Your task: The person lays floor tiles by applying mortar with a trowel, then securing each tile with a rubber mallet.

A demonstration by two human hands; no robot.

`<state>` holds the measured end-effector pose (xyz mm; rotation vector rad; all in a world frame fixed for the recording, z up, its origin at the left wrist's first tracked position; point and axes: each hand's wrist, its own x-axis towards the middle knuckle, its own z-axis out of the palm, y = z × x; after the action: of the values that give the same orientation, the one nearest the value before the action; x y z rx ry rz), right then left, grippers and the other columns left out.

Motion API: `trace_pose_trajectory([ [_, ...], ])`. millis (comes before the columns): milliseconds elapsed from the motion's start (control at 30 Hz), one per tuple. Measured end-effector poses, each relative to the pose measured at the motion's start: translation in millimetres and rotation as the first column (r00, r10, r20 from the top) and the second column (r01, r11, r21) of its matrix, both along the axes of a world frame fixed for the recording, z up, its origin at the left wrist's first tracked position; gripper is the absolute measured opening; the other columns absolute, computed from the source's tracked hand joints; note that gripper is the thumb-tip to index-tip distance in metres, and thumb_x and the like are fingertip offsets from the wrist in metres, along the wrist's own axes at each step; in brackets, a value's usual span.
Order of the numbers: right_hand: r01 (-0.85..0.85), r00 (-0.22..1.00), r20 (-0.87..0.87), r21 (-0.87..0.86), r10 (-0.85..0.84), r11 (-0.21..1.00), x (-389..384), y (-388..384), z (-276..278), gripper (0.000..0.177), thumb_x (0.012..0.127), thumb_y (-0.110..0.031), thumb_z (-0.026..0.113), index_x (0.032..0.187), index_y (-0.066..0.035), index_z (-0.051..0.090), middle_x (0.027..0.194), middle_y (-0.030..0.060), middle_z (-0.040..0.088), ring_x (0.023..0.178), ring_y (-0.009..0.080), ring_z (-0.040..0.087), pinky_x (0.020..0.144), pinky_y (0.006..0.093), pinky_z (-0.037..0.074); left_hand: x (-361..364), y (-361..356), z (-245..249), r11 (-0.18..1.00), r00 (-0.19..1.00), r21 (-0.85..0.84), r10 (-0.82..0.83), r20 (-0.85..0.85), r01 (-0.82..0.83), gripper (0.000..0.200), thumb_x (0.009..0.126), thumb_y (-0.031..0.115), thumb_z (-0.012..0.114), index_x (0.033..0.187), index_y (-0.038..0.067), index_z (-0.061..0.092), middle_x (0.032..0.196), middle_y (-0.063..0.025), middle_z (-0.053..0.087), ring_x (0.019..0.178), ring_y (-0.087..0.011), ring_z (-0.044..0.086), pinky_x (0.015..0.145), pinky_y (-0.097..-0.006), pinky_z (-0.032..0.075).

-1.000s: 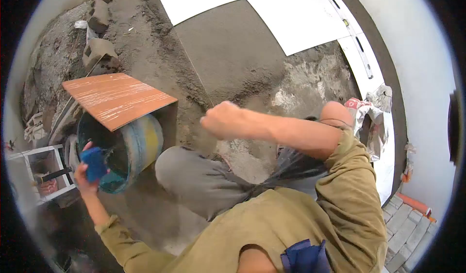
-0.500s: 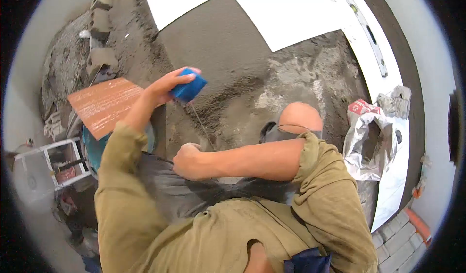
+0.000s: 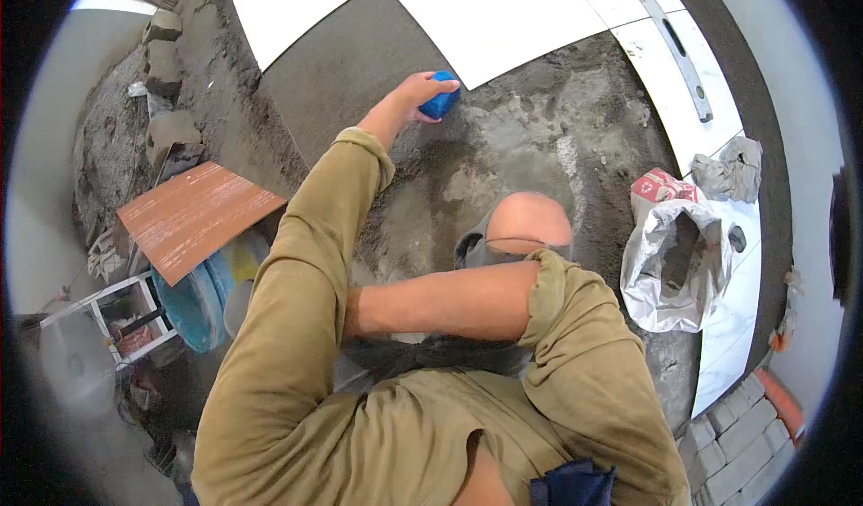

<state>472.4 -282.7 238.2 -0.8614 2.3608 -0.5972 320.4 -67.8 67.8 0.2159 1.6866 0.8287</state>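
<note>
Left hand (image 3: pixel 413 91) gripping blue cup (image 3: pixel 441 103) over mortar bed (image 3: pixel 360 66), touching laid white tiles (image 3: pixel 485 12). Right hand hidden, can't tell. Floor's far edge tiled; near patch looks untiled.

No text, number or brand can be read anywhere in this view. The nearest thing to a label is on the red-and-white packet (image 3: pixel 659 185), which lies touching the far edge of the crumpled grey sack (image 3: pixel 661 268): it carries a white patch on red, too blurred to make out as letters. Well beyond the sack, the long spirit level (image 3: pixel 676 46) on the white tiles (image 3: pixel 503 7) shows dark slots and faint marks along its length, none legible. Far to the left of the sack, the blue block (image 3: pixel 440 104) in the left hand (image 3: pixel 415 93) is too small to show any print.
</note>
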Motion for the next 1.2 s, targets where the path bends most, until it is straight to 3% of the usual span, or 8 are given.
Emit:
trace_pose_trajectory([
  [367, -0.061, 0.996, -0.06, 0.009, 0.062, 0.998, -1, -21, -3, 0.037, 0.074, -0.025, 0.069, 0.111, -0.016, 0.068, 0.109, 0.0113, 0.065, 0.099, 0.0312, 0.061, 0.071, 0.0483, 0.051, -41, -124, -25, 0.99, 0.971, -0.046, -0.141, -0.195, 0.135, 0.033, 0.08, 0.028, 0.073, 0.101, 0.008, 0.057, 0.086, -0.0064, 0.061, 0.077, -0.0166, 0.059, 0.054, -0.0318, 0.05],
  [567, -0.244, 0.97, 0.022, 0.126, 0.243, 0.962, -11, -28, 20, 0.037, 0.072, -0.026, 0.072, 0.107, -0.012, 0.069, 0.104, 0.0099, 0.067, 0.092, 0.0302, 0.063, 0.069, 0.0472, 0.051, -64, -265, -20, 0.869, 0.759, -0.448, -0.432, -0.486, 0.208, 0.039, 0.077, 0.025, 0.071, 0.105, 0.002, 0.056, 0.087, -0.0117, 0.06, 0.083, -0.023, 0.059, 0.071, -0.0406, 0.047],
  [667, -0.151, 0.986, -0.066, 0.055, 0.154, 0.987, -4, -20, 34, 0.03, 0.07, -0.02, 0.071, 0.099, -0.014, 0.072, 0.092, 0.0004, 0.069, 0.073, 0.0237, 0.064, 0.045, 0.0435, 0.044, -72, -307, -14, 0.866, 0.683, -0.5, -0.358, -0.636, -0.012, 0.033, 0.078, 0.02, 0.068, 0.106, 0.006, 0.058, 0.084, -0.0106, 0.061, 0.082, -0.0189, 0.058, 0.07, -0.0373, 0.047],
  [767, -0.16, 0.982, -0.101, -0.012, 0.158, 0.987, -5, -25, 43, 0.028, 0.069, -0.017, 0.071, 0.096, -0.014, 0.073, 0.088, -0.0022, 0.069, 0.068, 0.022, 0.063, 0.045, 0.041, 0.045, -86, -323, 20, 0.959, 0.933, -0.274, -0.161, -0.322, 0.07, 0.025, 0.08, 0.018, 0.064, 0.103, 0.008, 0.059, 0.082, -0.009, 0.061, 0.077, -0.0167, 0.057, 0.062, -0.0348, 0.047],
  [867, -0.218, 0.975, -0.022, 0.069, 0.22, 0.973, -15, -49, 42, 0.029, 0.066, -0.016, 0.074, 0.094, -0.013, 0.073, 0.086, -0.0037, 0.068, 0.068, 0.0194, 0.063, 0.044, 0.0388, 0.043, -103, -336, -7, 0.906, 0.821, -0.218, -0.421, -0.386, 0.362, 0.021, 0.085, 0.023, 0.061, 0.102, 0.01, 0.061, 0.081, -0.0075, 0.06, 0.067, -0.0162, 0.056, 0.052, -0.0323, 0.046],
  [967, -0.297, 0.95, 0.117, 0.047, 0.29, 0.954, -20, -62, 38, 0.029, 0.063, -0.019, 0.078, 0.091, -0.013, 0.074, 0.084, -0.0044, 0.067, 0.069, 0.0177, 0.063, 0.044, 0.037, 0.045, -76, -297, 25, 0.773, 0.836, -0.489, -0.529, -0.146, 0.404, 0.027, 0.091, 0.031, 0.058, 0.104, 0.008, 0.063, 0.082, -0.0063, 0.063, 0.071, -0.0182, 0.058, 0.061, -0.0337, 0.047],
  [1100, -0.204, 0.975, 0.137, 0.272, 0.172, 0.941, -26, -59, 32, 0.025, 0.064, -0.017, 0.077, 0.088, -0.011, 0.074, 0.088, 0.0012, 0.071, 0.077, 0.0211, 0.068, 0.047, 0.0413, 0.052, -49, -296, 9, 0.735, 0.755, -0.527, -0.61, -0.24, 0.426, 0.046, 0.094, 0.044, 0.049, 0.102, 0.0, 0.061, 0.085, -0.0205, 0.065, 0.071, -0.0352, 0.064, 0.062, -0.0443, 0.051],
  [1200, -0.129, 0.991, 0.033, 0.077, 0.127, 0.989, -32, -20, 43, 0.021, 0.067, -0.018, 0.074, 0.088, -0.012, 0.074, 0.088, 0.0066, 0.072, 0.079, 0.0228, 0.07, 0.05, 0.0432, 0.052, -45, -291, 17, 0.778, 0.741, -0.498, -0.58, -0.338, 0.382, 0.05, 0.097, 0.035, 0.039, 0.092, -0.01, 0.061, 0.086, -0.0279, 0.064, 0.089, -0.0453, 0.062, 0.076, -0.0509, 0.049],
])
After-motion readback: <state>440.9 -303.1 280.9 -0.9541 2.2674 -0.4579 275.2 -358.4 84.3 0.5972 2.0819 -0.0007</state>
